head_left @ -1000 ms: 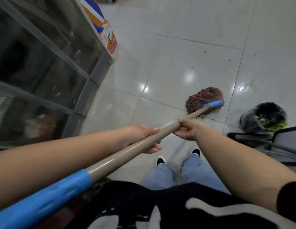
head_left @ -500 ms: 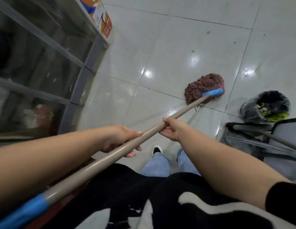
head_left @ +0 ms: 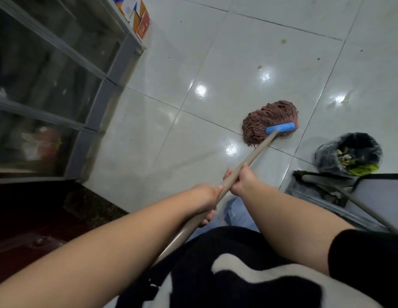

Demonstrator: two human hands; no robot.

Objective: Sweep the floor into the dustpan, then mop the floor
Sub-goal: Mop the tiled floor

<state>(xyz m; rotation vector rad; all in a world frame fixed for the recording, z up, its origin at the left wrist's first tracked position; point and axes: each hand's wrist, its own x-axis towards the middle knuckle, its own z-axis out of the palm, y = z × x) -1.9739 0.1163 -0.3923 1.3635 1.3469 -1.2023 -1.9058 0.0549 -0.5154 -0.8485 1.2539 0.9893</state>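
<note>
A mop with a reddish-brown string head [head_left: 262, 121] and a blue clamp [head_left: 280, 127] lies on the white tiled floor [head_left: 216, 70]. Its beige handle [head_left: 258, 152] runs back towards me. My right hand [head_left: 241, 180] grips the handle further down the shaft. My left hand [head_left: 207, 196] grips it just behind, close to my body. The handle's upper end is hidden behind my left arm. The tiles around the mop head shine wet.
A glass-fronted metal cabinet [head_left: 100, 94] stands at the left, with cardboard boxes [head_left: 140, 21] behind it. At the right are a black rubbish bag [head_left: 347, 152], a dustpan [head_left: 322, 192] with a long handle and a grey bin edge [head_left: 380, 190]. Small stains mark the far tiles.
The mop head has slid forward and to the right across the tiles. Both hands have moved forward and closer together, staying on the handle.
</note>
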